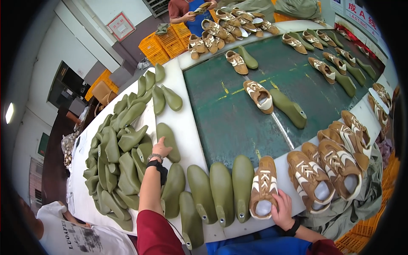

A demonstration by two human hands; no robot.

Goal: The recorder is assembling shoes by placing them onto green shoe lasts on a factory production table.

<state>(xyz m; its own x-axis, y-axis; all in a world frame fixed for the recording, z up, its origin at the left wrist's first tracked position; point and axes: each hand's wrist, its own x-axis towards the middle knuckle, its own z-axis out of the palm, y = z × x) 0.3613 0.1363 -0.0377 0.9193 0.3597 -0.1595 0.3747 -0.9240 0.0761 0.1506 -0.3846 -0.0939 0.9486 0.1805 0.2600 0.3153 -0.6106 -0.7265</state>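
My left hand reaches out with thumb and finger apart, on the side of an olive-green shoe last lying on the white table edge. I see no grip closed around it. At the front edge, my right hand holds the heel end of a brown suede shoe with white stripes and laces. Left of that shoe is a row of green lasts, the nearest being a last beside it. A large heap of lasts lies to my left.
A green conveyor belt carries shoes paired with lasts. More brown shoes sit along the right edge, others in a far pile. A co-worker's hands hold a shoe piece beyond the table; another person's white shirt shows lower left. Orange crates stand behind.
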